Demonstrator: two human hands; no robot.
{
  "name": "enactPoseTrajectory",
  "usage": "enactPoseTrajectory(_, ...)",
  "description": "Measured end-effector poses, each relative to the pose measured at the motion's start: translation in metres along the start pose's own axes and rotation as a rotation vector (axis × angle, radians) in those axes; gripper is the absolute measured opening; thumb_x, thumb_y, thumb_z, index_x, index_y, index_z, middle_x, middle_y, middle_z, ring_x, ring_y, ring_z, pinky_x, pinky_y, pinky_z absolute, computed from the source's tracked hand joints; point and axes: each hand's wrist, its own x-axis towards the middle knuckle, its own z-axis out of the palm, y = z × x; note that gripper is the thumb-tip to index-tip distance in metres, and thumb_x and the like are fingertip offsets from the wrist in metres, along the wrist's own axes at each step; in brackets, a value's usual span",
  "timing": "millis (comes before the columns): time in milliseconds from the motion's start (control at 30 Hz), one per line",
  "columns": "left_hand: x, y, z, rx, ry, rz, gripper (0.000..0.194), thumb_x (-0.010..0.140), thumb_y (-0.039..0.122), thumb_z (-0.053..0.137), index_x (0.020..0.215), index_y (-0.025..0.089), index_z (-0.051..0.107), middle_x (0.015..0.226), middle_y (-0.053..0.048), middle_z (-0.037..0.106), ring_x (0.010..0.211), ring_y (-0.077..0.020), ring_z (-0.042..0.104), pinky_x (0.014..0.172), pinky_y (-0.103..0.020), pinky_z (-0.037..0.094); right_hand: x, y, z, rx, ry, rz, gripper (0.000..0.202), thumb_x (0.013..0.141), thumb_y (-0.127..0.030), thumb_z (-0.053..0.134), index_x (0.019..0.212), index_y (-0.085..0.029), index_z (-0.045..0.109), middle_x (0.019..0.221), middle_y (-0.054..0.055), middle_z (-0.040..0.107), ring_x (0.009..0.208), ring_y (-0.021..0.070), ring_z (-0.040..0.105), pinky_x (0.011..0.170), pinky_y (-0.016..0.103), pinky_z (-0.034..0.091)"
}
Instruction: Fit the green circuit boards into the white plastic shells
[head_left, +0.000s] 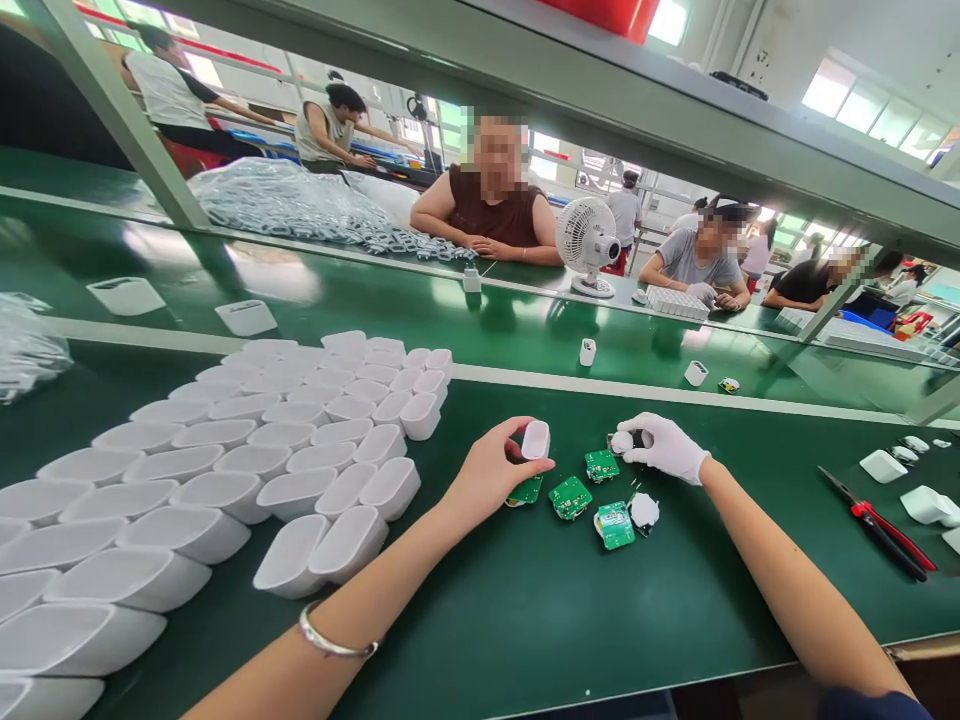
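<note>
My bare left hand (pixel 491 465) pinches a small white plastic housing (pixel 535 441) between thumb and fingers, its hollow side towards me. On my right hand (pixel 667 448) is a white glove; its fingertips are closed on a small circuit board assembly (pixel 621 443) with a white part on it. Between and below the hands lie several green circuit boards (pixel 570 498), one partly behind my left hand. Beside another green board (pixel 615 526) rests an assembly with a white top (pixel 644 512). Rows of white housings (pixel 349 540), hollow side up, stand left of my left arm.
Red-and-black pliers (pixel 874 522) lie at the right, near several white parts (pixel 883 466). Past a pale strip, a green belt (pixel 510 325) carries scattered housings (pixel 587 352). A white fan (pixel 589 245) and co-workers are on the far side. A metal shelf beam (pixel 525 75) crosses overhead.
</note>
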Motion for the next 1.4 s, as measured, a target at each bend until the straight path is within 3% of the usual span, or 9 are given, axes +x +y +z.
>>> enactPoseTrajectory(200,-0.015,0.017,0.009,0.04,0.161,0.245,0.039,0.067,0.034,0.064,0.103,0.02,0.057,0.108,-0.006,0.06,0.091,-0.022,0.055,0.079,-0.035,0.045,-0.014,-0.034,0.003,0.294,0.278,-0.119,0.034,0.068,-0.024,0.069,0.101,-0.019,0.062,0.094,0.003,0.06,0.076,0.0133,0.063,0.078,0.033,0.056)
enactPoseTrajectory(300,-0.023,0.027,0.01,-0.023,0.121,0.258,0.035,0.073,0.025,0.051,0.107,0.021,0.057,0.112,-0.005,0.059,0.09,-0.0201,0.056,0.074,-0.032,0.046,-0.027,-0.064,0.006,0.526,0.319,-0.228,0.032,0.064,-0.023,0.075,0.095,-0.021,0.065,0.095,0.002,0.059,0.079,0.0146,0.065,0.077,0.033,0.057)
enactPoseTrajectory(433,-0.03,0.033,0.005,-0.188,-0.056,0.237,0.051,0.065,0.014,0.043,0.115,0.019,0.054,0.086,-0.002,0.064,0.07,-0.0156,0.055,0.06,-0.027,0.043,-0.045,-0.092,0.01,0.763,0.266,-0.307,0.038,0.057,-0.021,0.082,0.092,-0.024,0.068,0.092,0.001,0.06,0.077,0.014,0.064,0.069,0.03,0.058)
enactPoseTrajectory(533,-0.033,0.034,-0.001,-0.403,-0.282,0.278,0.085,0.058,0.011,0.045,0.14,0.019,0.023,0.067,0.003,0.06,0.066,-0.0163,0.057,0.061,-0.027,0.044,-0.054,-0.101,0.01,0.888,0.202,-0.333,0.036,0.057,-0.023,0.083,0.09,-0.026,0.07,0.089,0.0,0.06,0.068,0.0112,0.061,0.06,0.026,0.056)
enactPoseTrajectory(633,-0.038,0.037,-0.005,-0.618,-0.542,0.19,0.101,0.055,0.011,0.046,0.144,0.022,-0.001,0.063,0.005,0.058,0.06,-0.0167,0.059,0.053,-0.025,0.042,-0.056,-0.103,0.01,0.965,0.104,-0.357,0.035,0.057,-0.029,0.084,0.089,-0.027,0.071,0.085,0.0,0.06,0.067,0.0111,0.06,0.059,0.026,0.055)
enactPoseTrajectory(733,-0.045,0.043,-0.006,-0.703,-0.69,0.079,0.103,0.053,0.013,0.044,0.144,0.026,-0.003,0.067,0.005,0.058,0.058,-0.0163,0.059,0.052,-0.025,0.042,-0.057,-0.104,0.015,0.951,0.091,-0.373,0.036,0.057,-0.027,0.084,0.091,-0.029,0.07,0.087,-0.001,0.06,0.071,0.012,0.06,0.06,0.026,0.054)
enactPoseTrajectory(867,-0.052,0.046,-0.004,-0.657,-0.736,0.027,0.104,0.052,0.01,0.044,0.144,0.031,-0.001,0.076,0.004,0.056,0.062,-0.0152,0.06,0.052,-0.023,0.041,-0.059,-0.103,0.025,0.793,0.066,-0.519,0.042,0.061,-0.02,0.081,0.099,-0.032,0.068,0.091,0.0,0.06,0.077,0.0132,0.06,0.064,0.027,0.053)
enactPoseTrajectory(1100,-0.05,0.04,-0.004,-0.506,-0.731,0.144,0.102,0.058,0.006,0.047,0.144,0.032,0.0,0.077,0.004,0.048,0.049,-0.0043,0.038,0.041,-0.014,0.028,-0.059,-0.105,0.026,0.506,0.122,-0.752,0.046,0.068,-0.019,0.075,0.111,-0.032,0.062,0.093,0.002,0.062,0.081,0.0148,0.061,0.072,0.029,0.053)
enactPoseTrajectory(1400,-0.048,0.036,-0.005,-0.314,-0.74,0.253,0.103,0.063,0.005,0.05,0.144,0.029,-0.009,0.085,-0.001,0.057,0.058,-0.0108,0.051,0.049,-0.018,0.04,-0.062,-0.108,0.025,0.432,0.063,-0.781,0.041,0.076,-0.018,0.067,0.113,-0.034,0.059,0.096,0.003,0.061,0.081,0.0142,0.063,0.071,0.027,0.053)
